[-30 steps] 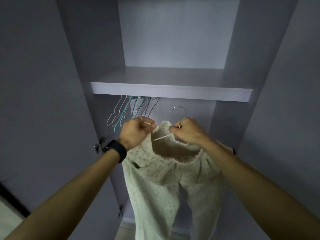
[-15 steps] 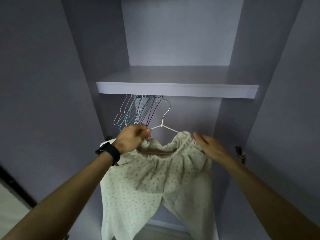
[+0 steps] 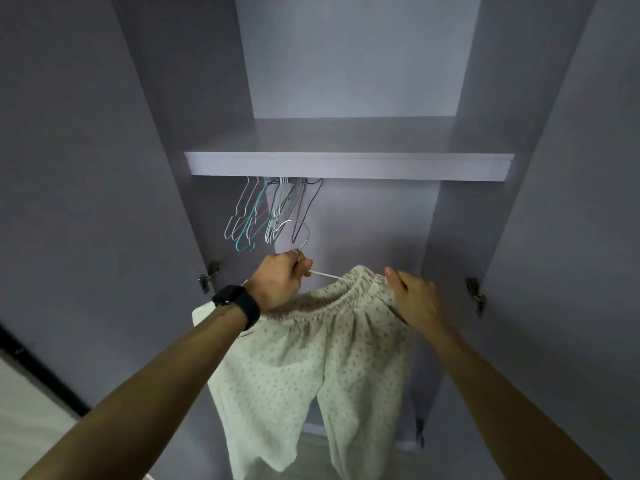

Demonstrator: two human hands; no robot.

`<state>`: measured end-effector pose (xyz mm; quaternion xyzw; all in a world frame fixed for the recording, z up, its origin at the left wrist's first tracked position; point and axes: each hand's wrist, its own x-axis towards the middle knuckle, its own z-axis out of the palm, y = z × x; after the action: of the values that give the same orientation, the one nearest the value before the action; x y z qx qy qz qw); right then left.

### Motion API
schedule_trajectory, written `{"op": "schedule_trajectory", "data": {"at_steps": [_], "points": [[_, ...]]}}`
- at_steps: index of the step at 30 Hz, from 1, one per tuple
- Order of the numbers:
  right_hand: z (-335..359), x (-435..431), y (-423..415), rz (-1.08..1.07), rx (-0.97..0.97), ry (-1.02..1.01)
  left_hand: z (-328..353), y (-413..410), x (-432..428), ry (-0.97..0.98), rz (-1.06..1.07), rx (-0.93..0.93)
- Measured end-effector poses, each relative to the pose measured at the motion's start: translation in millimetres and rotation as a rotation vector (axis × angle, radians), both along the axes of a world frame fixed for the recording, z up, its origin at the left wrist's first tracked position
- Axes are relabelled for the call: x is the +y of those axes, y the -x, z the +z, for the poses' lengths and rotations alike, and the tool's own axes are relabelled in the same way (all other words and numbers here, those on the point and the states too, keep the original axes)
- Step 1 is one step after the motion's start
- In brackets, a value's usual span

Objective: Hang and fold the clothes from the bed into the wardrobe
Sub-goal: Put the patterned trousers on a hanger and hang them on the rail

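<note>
Pale green dotted trousers [image 3: 311, 368] with an elastic waistband hang on a white wire hanger [image 3: 302, 237] in front of the open grey wardrobe [image 3: 346, 164]. My left hand [image 3: 280, 284], with a black watch on its wrist, is closed around the hanger just below its metal hook. The hook is free in the air, below the wardrobe rail. My right hand [image 3: 414, 296] lies on the right end of the waistband, fingers stretched over the cloth; whether it grips the cloth is unclear.
Several empty wire hangers [image 3: 266, 213] hang bunched at the left under the shelf. Both wardrobe doors stand open, with hinges [image 3: 207, 277] on the left and hinges [image 3: 476, 294] on the right. The upper shelf compartment holds nothing visible. A pale surface shows at the lower left.
My left hand has shifted to the hanger's neck below the hook. The hook has dropped and tilted away from the rail. My right hand stays at the waistband's right end.
</note>
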<state>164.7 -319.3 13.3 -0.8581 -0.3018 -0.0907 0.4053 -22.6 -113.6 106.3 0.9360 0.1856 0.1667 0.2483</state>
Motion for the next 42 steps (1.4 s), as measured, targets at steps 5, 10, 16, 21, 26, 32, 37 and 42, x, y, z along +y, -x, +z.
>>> {"op": "schedule_trajectory", "data": {"at_steps": [5, 10, 16, 21, 26, 32, 37, 42], "points": [[8.2, -17.3, 0.5, 0.139, 0.189, 0.031, 1.7, 2.7, 6.3, 0.05, 0.036, -0.062], [12.3, -16.3, 18.6, 0.305, 0.09, 0.099, -3.3, -8.1, -4.8, 0.0, 0.047, -0.091], [5.0, -25.2, 22.8, 0.199, -0.023, -0.218, -9.0, -21.5, -13.9, -0.115, 0.07, -0.087], [-0.5, -32.8, 28.6, 0.093, -0.265, -0.251, -16.9, -37.6, -27.7, -0.161, 0.103, -0.145], [2.0, -34.4, 21.0, 0.172, -0.106, -0.045, -24.4, -49.1, -44.1, -0.129, 0.014, -0.156], [11.7, -47.2, -22.3, 0.433, 0.144, 0.112, -26.1, -47.5, -43.1, 0.008, -0.004, -0.15], [14.3, -35.3, -15.3, 0.388, -0.04, 0.208, -20.0, -53.5, -35.5, 0.041, -0.019, -0.116], [3.6, -31.2, -10.1, 0.353, -0.021, 0.175, -30.8, -54.3, -15.2, 0.12, -0.073, -0.013]]}}
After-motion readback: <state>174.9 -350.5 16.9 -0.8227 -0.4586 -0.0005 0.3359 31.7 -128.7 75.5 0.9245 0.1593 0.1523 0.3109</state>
